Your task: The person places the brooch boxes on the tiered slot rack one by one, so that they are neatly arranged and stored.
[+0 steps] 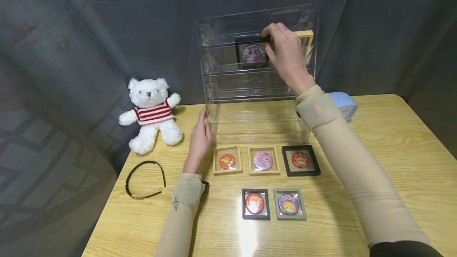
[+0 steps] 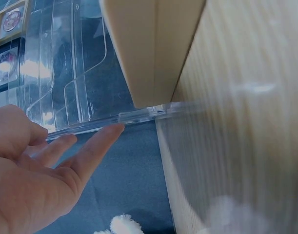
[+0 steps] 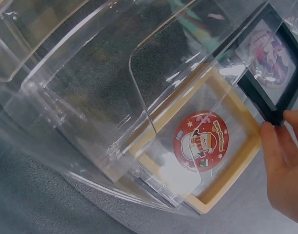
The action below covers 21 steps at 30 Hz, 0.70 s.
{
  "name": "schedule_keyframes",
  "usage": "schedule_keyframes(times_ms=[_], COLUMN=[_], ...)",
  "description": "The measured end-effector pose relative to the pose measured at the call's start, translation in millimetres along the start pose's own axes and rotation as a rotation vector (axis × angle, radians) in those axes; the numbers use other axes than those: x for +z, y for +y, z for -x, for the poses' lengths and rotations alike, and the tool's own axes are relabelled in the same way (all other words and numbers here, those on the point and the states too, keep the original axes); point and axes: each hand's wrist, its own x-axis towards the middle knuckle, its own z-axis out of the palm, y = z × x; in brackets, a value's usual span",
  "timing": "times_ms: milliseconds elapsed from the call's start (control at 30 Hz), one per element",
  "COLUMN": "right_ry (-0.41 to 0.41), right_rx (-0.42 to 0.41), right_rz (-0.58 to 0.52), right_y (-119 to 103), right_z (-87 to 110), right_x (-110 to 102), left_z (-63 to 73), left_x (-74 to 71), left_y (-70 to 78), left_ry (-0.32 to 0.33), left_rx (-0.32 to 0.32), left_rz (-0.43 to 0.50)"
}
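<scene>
Head view: right hand [image 1: 285,52] up at the clear rack [image 1: 204,56], thumb and fingers pinching the top right corner of the black frame [image 1: 246,39], which sits upright in an upper tier with a purple-pink badge [image 1: 252,54] in it. Beside it, partly behind the hand, a light-wood frame [image 1: 304,34] shares that tier. Left hand [image 1: 200,136], fingers extended, touches the rack's left side low down. Step in hand, as judged: seating or adjusting the black frame in its tier; the move calls for a square fit behind the front lip before the pinch loosens, the left hand likely steadying. On the worktop [image 1: 392,138], before the rack, five more frames, each holding a round badge: first wood frame [image 1: 228,172], second wood frame [image 1: 265,173], second black frame [image 1: 303,173], then, nearer the person, a dark frame [image 1: 256,217] and a grey-green frame [image 1: 290,217]. Left wrist view: straight fingers against the clear side wall, no grasp on it; a pale wooden edge [image 2: 156,48] fills the near ground. Right wrist view: pinch confirmed at the black frame's corner; the light-wood frame leans behind a clear front panel, a red snowman badge [image 3: 201,141] inside.
</scene>
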Motion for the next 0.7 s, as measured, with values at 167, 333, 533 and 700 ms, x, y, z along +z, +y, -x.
schedule_keyframes(times_ms=[167,333,533,700], right_ry=[0.031,0.074,0.103,0.13], right_rx=[0.001,-0.027,-0.02,0.045], right_rz=[0.009,0.0,-0.017,-0.088], right_y=[2,6,11,12], right_z=[4.3,11.6,20.7,33.1], right_x=[-4,-8,-15,-21], left_z=[-0.3,-1.0,-2.5,-4.8], left_x=[-0.4,-1.4,-0.2,-0.2], left_y=[0.7,0.4,-2.6,-7.8], left_ry=[0.0,-0.002,-0.013,-0.019], left_rx=[0.008,0.01,-0.003,-0.009], left_rz=[0.009,0.012,0.028,0.021])
